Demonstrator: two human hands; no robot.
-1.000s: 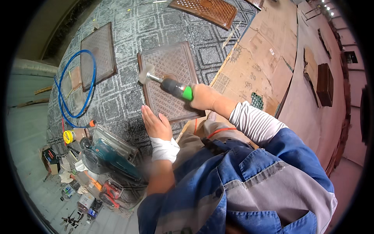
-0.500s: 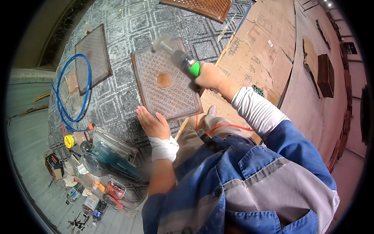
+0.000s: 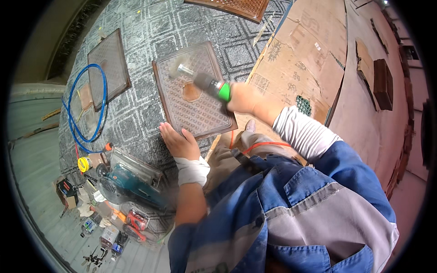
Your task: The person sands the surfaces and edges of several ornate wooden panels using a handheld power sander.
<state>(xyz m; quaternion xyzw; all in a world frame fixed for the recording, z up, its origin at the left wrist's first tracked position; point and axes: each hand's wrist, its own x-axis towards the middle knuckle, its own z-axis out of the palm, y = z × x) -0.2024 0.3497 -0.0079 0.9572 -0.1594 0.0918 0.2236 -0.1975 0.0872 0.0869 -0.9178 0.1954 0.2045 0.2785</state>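
Note:
My right hand point(image 3: 245, 97) is wrapped round a green and black rotary power tool point(image 3: 210, 85). The tool's blurred round head seems to be at the surface of a dark wooden panel point(image 3: 200, 119), in the panel's upper left part; exact contact cannot be made out. Raised studs in a grid cover the panel, with a smooth brown round patch at its centre. At the near left corner my left hand point(image 3: 179, 142) lies with fingers stretched out and thumb apart, resting against the panel's edge. White wraps cover both wrists.
On the patterned carpet lie another panel point(image 3: 109, 68) and a coiled blue hose point(image 3: 105, 93). A reddish-brown panel point(image 3: 232, 7) is at the far edge. A teal power tool point(image 3: 127, 184) stands near left by bottles and clutter. Cardboard point(image 3: 300, 54) spreads to the right.
The rotary tool and my right hand have shifted slightly left and nearer over the panel. My left hand has stayed at the corner.

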